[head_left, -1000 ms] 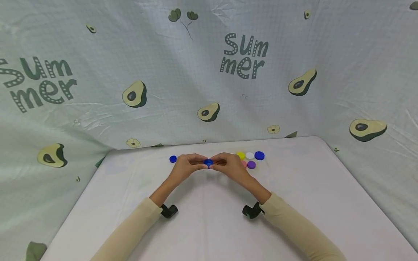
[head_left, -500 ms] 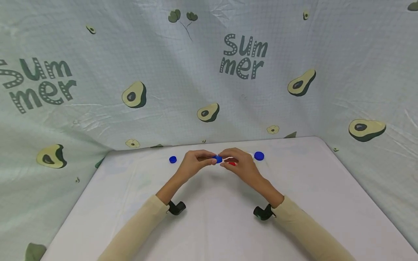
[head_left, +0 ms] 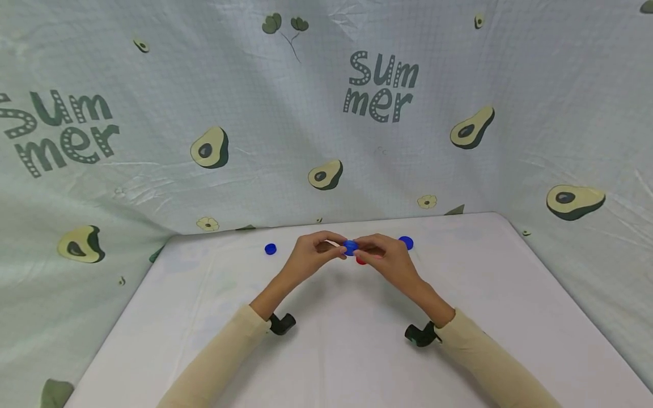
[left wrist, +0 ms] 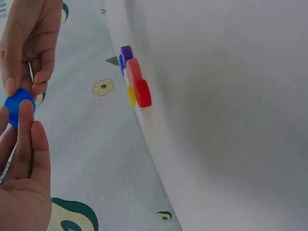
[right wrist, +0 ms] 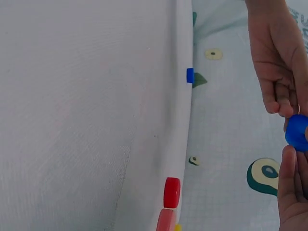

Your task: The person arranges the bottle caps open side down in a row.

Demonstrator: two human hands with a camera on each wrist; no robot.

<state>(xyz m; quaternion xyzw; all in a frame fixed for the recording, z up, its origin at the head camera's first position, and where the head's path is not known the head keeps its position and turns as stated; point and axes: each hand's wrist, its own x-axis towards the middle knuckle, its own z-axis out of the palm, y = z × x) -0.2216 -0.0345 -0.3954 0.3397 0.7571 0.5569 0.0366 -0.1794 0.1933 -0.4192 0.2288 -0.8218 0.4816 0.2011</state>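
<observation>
A blue round cap (head_left: 350, 247) is held up off the table between my two hands. My left hand (head_left: 312, 255) pinches it from the left with thumb and fingers. From the other side, my right hand (head_left: 390, 256) grips its right edge. The left wrist view shows the blue cap (left wrist: 19, 107) among the fingertips of both hands. Part of the cap (right wrist: 297, 132) lies outside the right wrist view. Just behind and below the right fingers, a red cap (head_left: 361, 260) shows partly on the table.
One blue cap (head_left: 270, 249) lies alone at the left; another blue cap (head_left: 406, 242) is right of my right hand. Pink (left wrist: 134, 70), purple (left wrist: 126, 53) and yellow (left wrist: 131, 96) caps cluster by the red one. A patterned cloth (head_left: 265, 113) hangs behind the white table (head_left: 326, 351).
Both hands have moved right with the blue cap, coming in front of the coloured cluster. Half a second ago the right fingers were spread wider beside the cap; now they close in on it.
</observation>
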